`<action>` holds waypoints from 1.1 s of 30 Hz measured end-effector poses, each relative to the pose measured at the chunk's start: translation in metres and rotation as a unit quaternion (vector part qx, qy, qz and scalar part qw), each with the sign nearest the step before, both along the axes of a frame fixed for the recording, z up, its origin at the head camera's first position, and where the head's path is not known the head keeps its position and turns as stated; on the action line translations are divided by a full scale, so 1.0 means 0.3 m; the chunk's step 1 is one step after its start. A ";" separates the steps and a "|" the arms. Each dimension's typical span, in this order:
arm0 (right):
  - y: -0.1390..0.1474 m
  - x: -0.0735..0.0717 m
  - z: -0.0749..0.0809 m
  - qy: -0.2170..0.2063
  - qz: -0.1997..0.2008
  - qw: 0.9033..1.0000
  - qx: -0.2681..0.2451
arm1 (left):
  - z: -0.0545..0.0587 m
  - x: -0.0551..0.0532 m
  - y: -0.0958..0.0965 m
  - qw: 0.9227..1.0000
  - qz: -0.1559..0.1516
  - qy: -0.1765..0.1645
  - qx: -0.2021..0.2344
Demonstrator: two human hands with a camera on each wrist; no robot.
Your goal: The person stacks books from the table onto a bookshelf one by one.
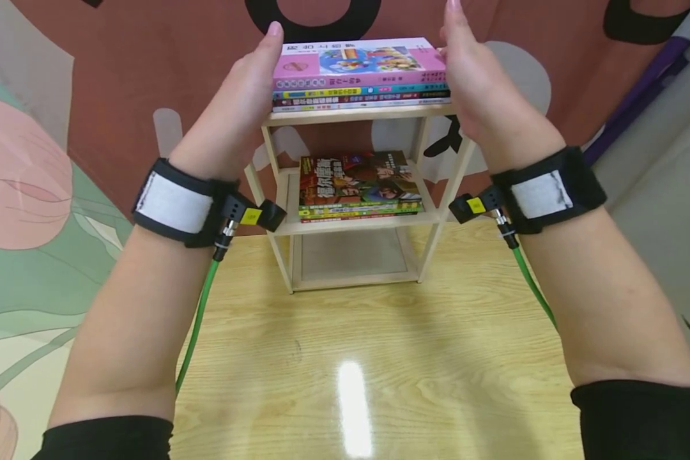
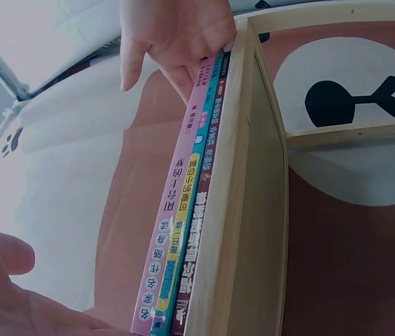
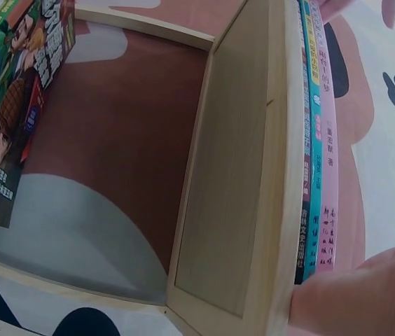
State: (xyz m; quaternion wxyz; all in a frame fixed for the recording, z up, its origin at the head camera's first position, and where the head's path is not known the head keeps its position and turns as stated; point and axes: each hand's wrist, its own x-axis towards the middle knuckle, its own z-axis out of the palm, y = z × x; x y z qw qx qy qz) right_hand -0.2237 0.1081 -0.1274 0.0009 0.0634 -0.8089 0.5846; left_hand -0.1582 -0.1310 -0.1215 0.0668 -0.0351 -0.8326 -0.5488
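Observation:
A stack of several books point(image 1: 359, 82) lies flat on the top board of a pale wooden shelf point(image 1: 361, 115), a pink-covered book point(image 1: 299, 62) uppermost. My left hand point(image 1: 246, 96) touches the left end of this stack, its thumb raised and straight. At the opposite end my right hand point(image 1: 483, 92) presses against the books, thumb likewise upright. The left wrist view has the spines lined up evenly between the left hand point(image 2: 36, 301) and the right hand point(image 2: 180, 35). Most fingers of both hands are hidden in the head view.
On the middle board lies a second stack of books point(image 1: 359, 185) with a dark illustrated cover. The bottom board point(image 1: 351, 255) sits just above the wood-look floor point(image 1: 287, 383). A patterned cloth point(image 1: 121, 115) hangs behind the shelf. Green cables point(image 1: 198, 319) run from the wrist cameras.

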 end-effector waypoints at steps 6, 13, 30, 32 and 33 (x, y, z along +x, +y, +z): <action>0.005 0.009 -0.027 0.027 0.003 0.999 0.017 | -0.043 -0.007 0.012 0.997 0.030 0.029 -0.067; 0.024 0.037 -0.083 0.125 0.009 0.991 0.038 | -0.155 0.015 0.016 0.965 0.023 0.160 -0.206; 0.126 0.175 -0.345 0.418 0.075 0.896 0.131 | -0.423 0.190 0.000 0.952 -0.024 0.192 -0.239; 0.137 0.203 -0.398 0.404 0.078 0.898 0.158 | -0.478 0.217 -0.011 0.952 -0.035 0.179 -0.246; 0.142 0.217 -0.427 0.397 0.080 0.898 0.173 | -0.508 0.231 -0.017 0.951 -0.037 0.171 -0.253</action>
